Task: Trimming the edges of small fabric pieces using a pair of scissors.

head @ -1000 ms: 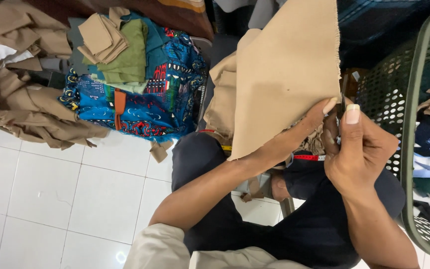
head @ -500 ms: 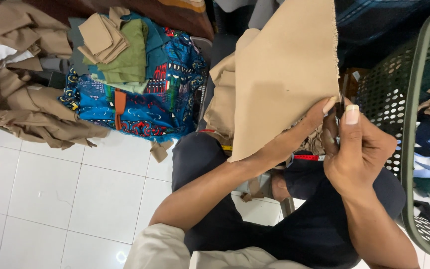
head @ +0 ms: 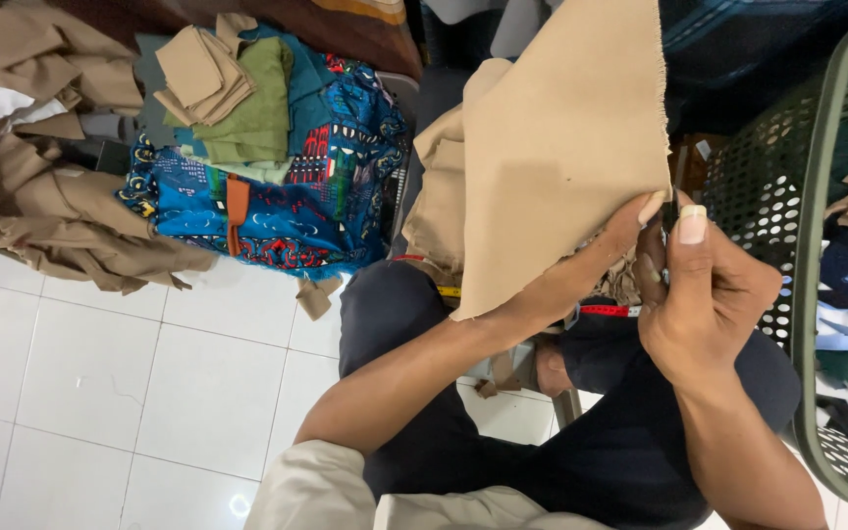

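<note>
Left hand (head: 612, 245) pinches tan cloth (head: 552, 147) taut; right hand (head: 704, 294) grips a small dark tool at its corner. Keep the edge tensioned, fingers clear.

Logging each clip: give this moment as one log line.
left hand: pinches tan fabric piece | right hand: at fabric's lower corner | beside: green mesh basket

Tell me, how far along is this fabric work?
Folded tan pieces already sit stacked on the patterned blue cloth. In hand: the left hand holds a tan fabric panel while the right hand works at its lower corner. Crumpled tan fabric on the floor looks still unsorted.
</note>
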